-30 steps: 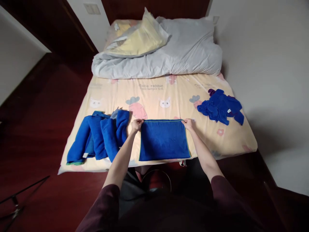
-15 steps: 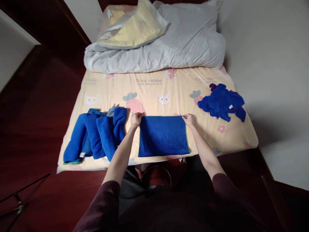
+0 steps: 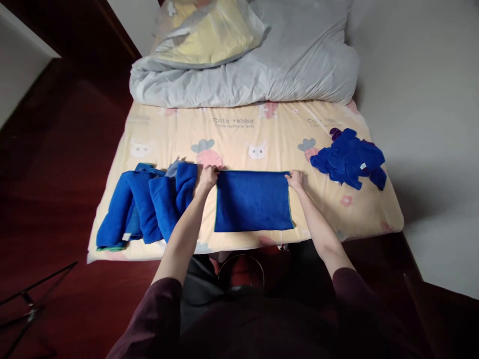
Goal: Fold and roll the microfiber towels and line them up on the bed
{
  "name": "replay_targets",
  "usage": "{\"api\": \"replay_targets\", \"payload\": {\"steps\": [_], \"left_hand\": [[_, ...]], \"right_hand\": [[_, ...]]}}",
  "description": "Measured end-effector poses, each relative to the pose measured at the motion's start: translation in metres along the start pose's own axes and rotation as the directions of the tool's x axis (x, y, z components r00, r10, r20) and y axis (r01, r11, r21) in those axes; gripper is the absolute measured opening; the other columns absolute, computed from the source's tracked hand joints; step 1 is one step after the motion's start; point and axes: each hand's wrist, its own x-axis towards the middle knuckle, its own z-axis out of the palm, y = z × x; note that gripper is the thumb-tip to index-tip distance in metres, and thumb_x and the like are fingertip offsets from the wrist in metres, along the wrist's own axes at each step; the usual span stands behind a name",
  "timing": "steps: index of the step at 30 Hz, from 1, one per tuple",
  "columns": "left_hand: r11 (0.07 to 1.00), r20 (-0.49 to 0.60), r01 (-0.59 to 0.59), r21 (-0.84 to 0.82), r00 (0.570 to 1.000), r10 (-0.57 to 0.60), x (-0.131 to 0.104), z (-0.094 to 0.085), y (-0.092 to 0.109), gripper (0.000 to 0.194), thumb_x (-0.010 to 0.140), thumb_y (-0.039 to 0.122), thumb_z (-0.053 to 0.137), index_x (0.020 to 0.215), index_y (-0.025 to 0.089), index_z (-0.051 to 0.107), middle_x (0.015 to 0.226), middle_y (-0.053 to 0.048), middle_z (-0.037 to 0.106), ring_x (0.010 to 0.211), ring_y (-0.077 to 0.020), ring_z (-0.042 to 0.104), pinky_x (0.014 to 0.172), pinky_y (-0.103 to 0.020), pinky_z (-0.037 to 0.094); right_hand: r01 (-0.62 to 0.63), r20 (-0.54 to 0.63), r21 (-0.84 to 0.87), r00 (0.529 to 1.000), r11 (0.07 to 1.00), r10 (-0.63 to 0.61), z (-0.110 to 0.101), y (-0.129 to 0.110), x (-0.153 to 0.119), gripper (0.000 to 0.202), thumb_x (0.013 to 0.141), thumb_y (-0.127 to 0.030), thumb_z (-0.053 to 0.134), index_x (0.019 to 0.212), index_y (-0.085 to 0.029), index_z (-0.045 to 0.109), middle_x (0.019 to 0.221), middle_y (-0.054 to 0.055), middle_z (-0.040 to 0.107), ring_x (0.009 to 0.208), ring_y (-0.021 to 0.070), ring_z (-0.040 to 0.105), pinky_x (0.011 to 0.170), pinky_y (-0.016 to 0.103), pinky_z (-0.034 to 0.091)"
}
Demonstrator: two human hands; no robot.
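A blue cloth (image 3: 253,202) with a thin green edge is spread in a rectangle near the front edge of the bed. My left hand (image 3: 209,176) pinches its far left corner, and my right hand (image 3: 294,179) pinches its far right corner. Left of the cloth lie several rolled or folded blue cloths (image 3: 143,212), one bearing a white label. On the right side of the bed is a crumpled heap of blue cloths (image 3: 349,158) with a small white tag and a dark purple piece at its back.
The bed has a patterned yellow sheet (image 3: 239,144). A grey quilt (image 3: 295,75) is bunched at the back, with a yellow item in clear wrapping (image 3: 213,40) on top. A wall (image 3: 422,124) stands at the right; a black metal stand (image 3: 32,304) is at the lower left.
Both hands, still gripping the corners, have moved slightly away from me, and the blue cloth has shifted the same way, farther from the bed's front edge. The view has shifted a little.
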Motion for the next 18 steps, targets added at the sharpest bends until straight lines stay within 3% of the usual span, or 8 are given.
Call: {"api": "replay_targets", "payload": {"steps": [3, 4, 7, 9, 12, 14, 16, 18], "left_hand": [[0.998, -0.185, -0.061, 0.007, 0.981, 0.061, -0.036, 0.022, 0.026, 0.044, 0.1, 0.025, 0.048, 0.138, 0.01, 0.064, 0.143, -0.024, 0.058, 0.142, -0.0398, 0.046, 0.122, -0.058, 0.031], [0.99, -0.167, -0.139, 0.003, 0.976, 0.137, -0.05, 0.031, 0.034, 0.049, 0.101, 0.028, 0.047, 0.145, 0.011, 0.059, 0.153, -0.022, 0.051, 0.149, -0.0393, 0.038, 0.126, -0.06, 0.023], [0.942, -0.011, -0.335, -0.035, 0.942, 0.335, -0.085, 0.057, 0.044, 0.059, 0.1, 0.042, 0.053, 0.154, 0.019, 0.052, 0.168, -0.013, 0.037, 0.16, -0.0365, 0.02, 0.132, -0.058, 0.008], [0.946, 0.017, -0.321, -0.046, 0.947, 0.322, -0.09, 0.065, 0.039, 0.063, 0.1, 0.047, 0.052, 0.157, 0.02, 0.049, 0.172, -0.01, 0.031, 0.163, -0.035, 0.012, 0.132, -0.058, 0.004], [0.971, -0.02, -0.233, -0.055, 0.972, 0.232, -0.074, 0.065, 0.029, 0.065, 0.102, 0.047, 0.047, 0.159, 0.016, 0.045, 0.174, -0.011, 0.025, 0.164, -0.0332, 0.006, 0.132, -0.058, 0.001], [0.978, -0.05, -0.197, -0.069, 0.98, 0.194, -0.066, 0.065, 0.033, 0.065, 0.102, 0.045, 0.046, 0.159, 0.012, 0.045, 0.174, -0.013, 0.023, 0.164, -0.0336, 0.002, 0.132, -0.059, -0.003], [0.975, -0.056, -0.207, -0.083, 0.978, 0.203, -0.076, 0.068, 0.047, 0.065, 0.102, 0.044, 0.046, 0.158, 0.01, 0.047, 0.174, -0.014, 0.022, 0.164, -0.0339, 0.0, 0.132, -0.058, -0.005], [0.947, 0.013, -0.305, -0.103, 0.951, 0.307, -0.108, 0.076, 0.065, 0.064, 0.102, 0.044, 0.047, 0.158, 0.014, 0.048, 0.174, -0.012, 0.023, 0.164, -0.0332, 0.002, 0.133, -0.057, -0.002]], "right_hand": [[0.171, -0.168, -0.07, 0.969, 0.983, -0.181, 0.019, -0.029, -0.04, 0.044, 0.105, -0.035, 0.049, 0.139, -0.011, 0.061, 0.139, 0.022, 0.064, 0.137, 0.0353, 0.05, 0.115, 0.051, 0.039], [0.279, -0.152, -0.09, 0.945, 0.956, -0.29, 0.027, -0.037, -0.056, 0.051, 0.106, -0.036, 0.045, 0.151, -0.013, 0.052, 0.152, 0.02, 0.055, 0.147, 0.0349, 0.041, 0.121, 0.053, 0.032], [0.547, 0.07, -0.088, 0.837, 0.833, -0.543, 0.045, -0.045, -0.092, 0.059, 0.108, -0.044, 0.042, 0.163, -0.023, 0.039, 0.172, 0.008, 0.031, 0.161, 0.0292, 0.02, 0.132, 0.052, 0.014], [0.551, 0.138, -0.092, 0.832, 0.83, -0.537, 0.047, -0.038, -0.094, 0.061, 0.108, -0.046, 0.04, 0.164, -0.023, 0.037, 0.175, 0.006, 0.025, 0.163, 0.0273, 0.014, 0.134, 0.051, 0.008], [0.384, 0.082, -0.148, 0.923, 0.911, -0.376, 0.039, -0.03, -0.074, 0.063, 0.109, -0.044, 0.036, 0.166, -0.016, 0.032, 0.175, 0.011, 0.022, 0.164, 0.0284, 0.013, 0.133, 0.056, 0.005], [0.317, 0.038, -0.167, 0.948, 0.934, -0.315, 0.033, -0.037, -0.07, 0.063, 0.109, -0.041, 0.036, 0.165, -0.013, 0.032, 0.175, 0.014, 0.021, 0.164, 0.0316, 0.01, 0.131, 0.062, 0.003], [0.357, 0.026, -0.163, 0.934, 0.92, -0.358, 0.034, -0.05, -0.087, 0.063, 0.109, -0.039, 0.038, 0.166, -0.013, 0.031, 0.176, 0.013, 0.016, 0.164, 0.0332, 0.005, 0.13, 0.065, 0.0], [0.483, 0.068, -0.14, 0.876, 0.864, -0.478, 0.04, -0.06, -0.126, 0.063, 0.109, -0.04, 0.038, 0.166, -0.016, 0.031, 0.177, 0.009, 0.013, 0.165, 0.03, 0.002, 0.132, 0.061, 0.001]]}}
